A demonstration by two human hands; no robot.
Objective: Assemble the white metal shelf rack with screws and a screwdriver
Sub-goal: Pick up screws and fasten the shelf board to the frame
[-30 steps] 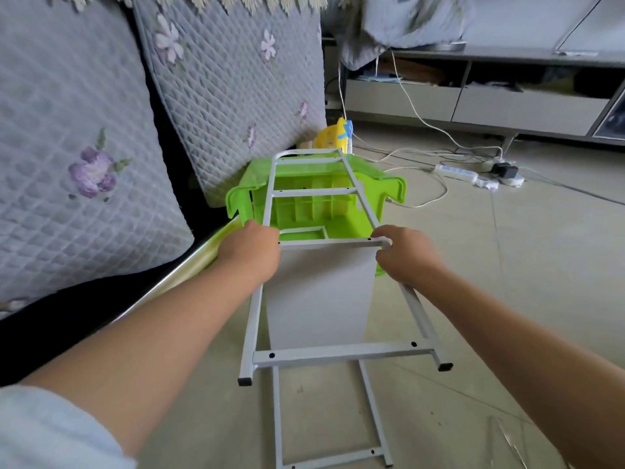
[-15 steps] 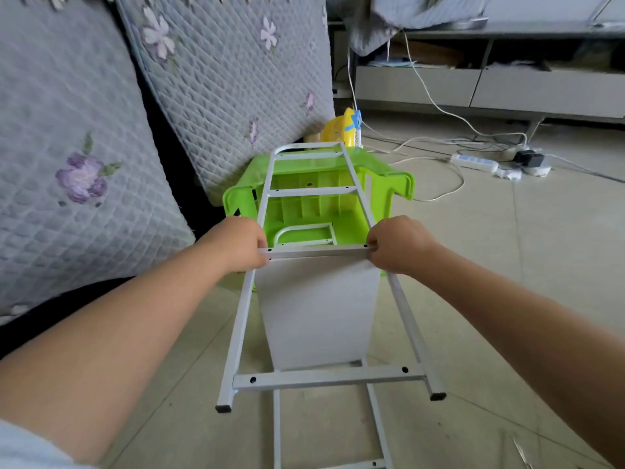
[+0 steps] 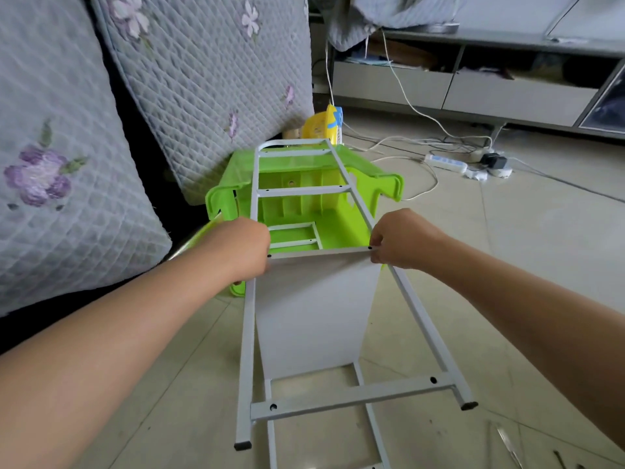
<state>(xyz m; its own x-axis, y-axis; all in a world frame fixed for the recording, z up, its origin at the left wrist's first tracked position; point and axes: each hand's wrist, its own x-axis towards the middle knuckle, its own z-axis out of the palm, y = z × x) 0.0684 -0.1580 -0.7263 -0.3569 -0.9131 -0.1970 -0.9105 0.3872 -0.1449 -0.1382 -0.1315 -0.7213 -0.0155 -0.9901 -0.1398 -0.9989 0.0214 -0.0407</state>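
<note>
Both hands [image 3: 241, 247] grip rack frame [image 3: 248, 333]

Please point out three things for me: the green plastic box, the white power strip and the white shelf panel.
green plastic box [image 3: 389, 184]: head view, right rim.
white power strip [image 3: 445, 163]: head view, middle of body.
white shelf panel [image 3: 314, 313]: head view, flat face.

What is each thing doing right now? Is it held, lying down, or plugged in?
Left hand: grips the left end of the shelf panel's top edge.
Right hand: pinches the right end of that edge.
Shelf panel: upright between the two frames, no screws visible.
Upper side frame: tilted, far end on the green bin.
Green bin: on its side, opening toward the camera.
Power strip: on the floor, plugs in it.
</note>
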